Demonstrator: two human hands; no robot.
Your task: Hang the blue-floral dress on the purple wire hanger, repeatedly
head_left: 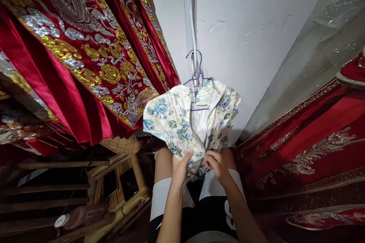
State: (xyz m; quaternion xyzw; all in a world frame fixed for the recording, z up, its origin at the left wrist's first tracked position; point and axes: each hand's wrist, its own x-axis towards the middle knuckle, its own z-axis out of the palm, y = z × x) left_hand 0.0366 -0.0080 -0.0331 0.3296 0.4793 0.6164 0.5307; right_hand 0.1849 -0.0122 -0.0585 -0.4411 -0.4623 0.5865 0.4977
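A white short-sleeved shirt [179,121] with blue and yellow flowers hangs on a thin purple hanger [200,69], its neck lying open. My left hand [181,165] grips the lower front of the shirt, thumb on top and the other fingers hidden beneath the cloth. Close beside it, my right hand [214,162] pinches the other front edge near the bottom of the opening. The two edges come together between my hands. Whether a button or fastener is there is too small to tell.
Red embroidered garments [111,57] hang at the left, and more red beaded cloth [308,152] hangs at the right beside sheer plastic. A pale strap [191,19] runs down the white wall [242,7]. Low at left stand a bamboo chair [134,182] and a capped bottle [82,215].
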